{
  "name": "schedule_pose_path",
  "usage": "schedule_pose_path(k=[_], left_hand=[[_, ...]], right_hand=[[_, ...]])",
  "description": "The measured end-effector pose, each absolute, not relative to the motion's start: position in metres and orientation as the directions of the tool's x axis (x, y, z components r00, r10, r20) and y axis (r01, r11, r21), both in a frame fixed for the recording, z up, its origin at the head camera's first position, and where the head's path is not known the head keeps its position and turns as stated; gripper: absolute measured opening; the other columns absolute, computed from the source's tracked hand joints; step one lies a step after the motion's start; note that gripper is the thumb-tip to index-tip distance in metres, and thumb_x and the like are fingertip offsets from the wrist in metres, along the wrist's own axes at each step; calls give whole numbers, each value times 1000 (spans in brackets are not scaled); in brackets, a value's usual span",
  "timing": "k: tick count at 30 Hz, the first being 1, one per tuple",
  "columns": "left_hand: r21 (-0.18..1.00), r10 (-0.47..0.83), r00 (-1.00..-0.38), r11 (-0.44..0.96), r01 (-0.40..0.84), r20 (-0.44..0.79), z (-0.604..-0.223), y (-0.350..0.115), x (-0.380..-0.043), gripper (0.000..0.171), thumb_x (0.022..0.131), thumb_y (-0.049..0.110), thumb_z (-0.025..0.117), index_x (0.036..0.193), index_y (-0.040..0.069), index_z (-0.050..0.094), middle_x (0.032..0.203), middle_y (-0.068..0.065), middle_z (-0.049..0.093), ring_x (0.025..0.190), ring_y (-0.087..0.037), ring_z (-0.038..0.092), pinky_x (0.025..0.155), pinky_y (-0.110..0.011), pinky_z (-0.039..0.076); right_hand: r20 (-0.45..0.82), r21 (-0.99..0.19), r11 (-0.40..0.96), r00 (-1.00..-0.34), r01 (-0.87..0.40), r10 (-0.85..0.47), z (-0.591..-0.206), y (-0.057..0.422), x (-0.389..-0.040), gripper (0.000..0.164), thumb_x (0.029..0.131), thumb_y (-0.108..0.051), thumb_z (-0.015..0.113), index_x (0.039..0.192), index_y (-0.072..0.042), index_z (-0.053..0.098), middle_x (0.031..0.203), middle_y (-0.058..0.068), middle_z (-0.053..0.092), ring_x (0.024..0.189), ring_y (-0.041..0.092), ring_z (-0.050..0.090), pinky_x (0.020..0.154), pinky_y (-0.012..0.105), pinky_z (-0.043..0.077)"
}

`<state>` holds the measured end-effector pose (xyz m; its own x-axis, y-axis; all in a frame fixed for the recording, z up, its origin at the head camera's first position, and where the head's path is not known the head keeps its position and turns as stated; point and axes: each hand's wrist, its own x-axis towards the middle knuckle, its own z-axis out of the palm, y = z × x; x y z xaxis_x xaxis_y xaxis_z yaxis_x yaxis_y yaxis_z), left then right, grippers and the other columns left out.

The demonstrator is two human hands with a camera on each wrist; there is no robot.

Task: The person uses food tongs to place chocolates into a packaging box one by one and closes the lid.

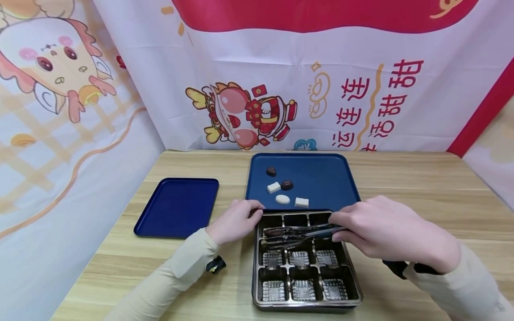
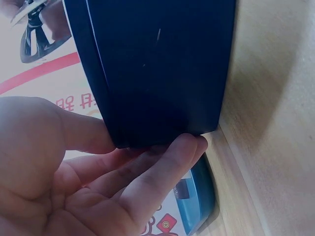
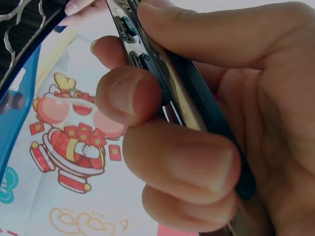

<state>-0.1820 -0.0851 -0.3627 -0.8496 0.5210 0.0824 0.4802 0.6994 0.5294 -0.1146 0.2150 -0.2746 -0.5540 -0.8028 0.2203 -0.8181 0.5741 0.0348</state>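
Note:
My right hand [image 1: 381, 227] grips a pair of metal tongs [image 1: 317, 232] with dark blue handles; the handles [image 3: 206, 108] cross my palm in the right wrist view. The tongs lie level over a chocolate box [image 1: 257, 272] whose insert is split into rows of square compartments. Whether anything sits between the tong tips, I cannot tell. My left hand [image 1: 237, 220] holds the far left corner of the box. Seen from the left wrist, my thumb and fingers bend around the end of its dark blue side [image 2: 157, 73]. The middle and near compartments hold nothing; the far ones are too dark to read.
Behind the box lies a blue tray [image 1: 321, 178] with two dark chocolates [image 1: 287, 185] and three white chocolates [image 1: 283, 199]. A smaller blue tray [image 1: 176, 207] is at the left. Printed cloth [image 1: 257, 58] hangs along the back of the wooden table [image 1: 421, 191].

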Motion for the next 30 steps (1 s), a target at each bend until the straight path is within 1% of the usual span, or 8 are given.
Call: schedule_pose_path(k=[7, 14, 22, 30], left_hand=[[533, 521, -850, 699, 477, 76, -364, -85, -182, 24, 99, 13, 49, 112, 4, 66, 100, -1, 65, 68, -8, 55, 67, -25, 44], [548, 522, -850, 690, 473, 77, -364, -86, -183, 24, 99, 12, 49, 113, 3, 66, 87, 2, 61, 56, -9, 51, 58, -25, 43], [543, 522, -849, 691, 477, 82, -363, -85, -183, 24, 99, 12, 49, 113, 3, 66, 94, 0, 63, 58, -8, 52, 61, -25, 44], [527, 519, -851, 701, 480, 83, -363, -85, -181, 23, 99, 14, 49, 112, 4, 66, 99, 1, 64, 70, -9, 55, 70, -26, 43]], right_hand=[[204, 46, 553, -534, -832, -821, -279, 212, -114, 16, 88, -31, 66, 81, -27, 52, 69, -22, 40, 55, -3, 41, 46, 27, 36], [191, 57, 546, -527, -836, -828, -282, 209, -116, 18, 88, -31, 66, 80, -27, 51, 67, -21, 37, 53, -1, 38, 44, 26, 33], [186, 51, 541, -525, -839, -831, -283, 207, -116, 22, 87, -31, 67, 76, -27, 48, 65, -21, 35, 51, -1, 36, 42, 25, 30], [182, 49, 549, -533, -834, -826, -287, 204, -116, 25, 86, -31, 67, 74, -27, 46, 65, -21, 36, 51, 0, 37, 43, 26, 32]])
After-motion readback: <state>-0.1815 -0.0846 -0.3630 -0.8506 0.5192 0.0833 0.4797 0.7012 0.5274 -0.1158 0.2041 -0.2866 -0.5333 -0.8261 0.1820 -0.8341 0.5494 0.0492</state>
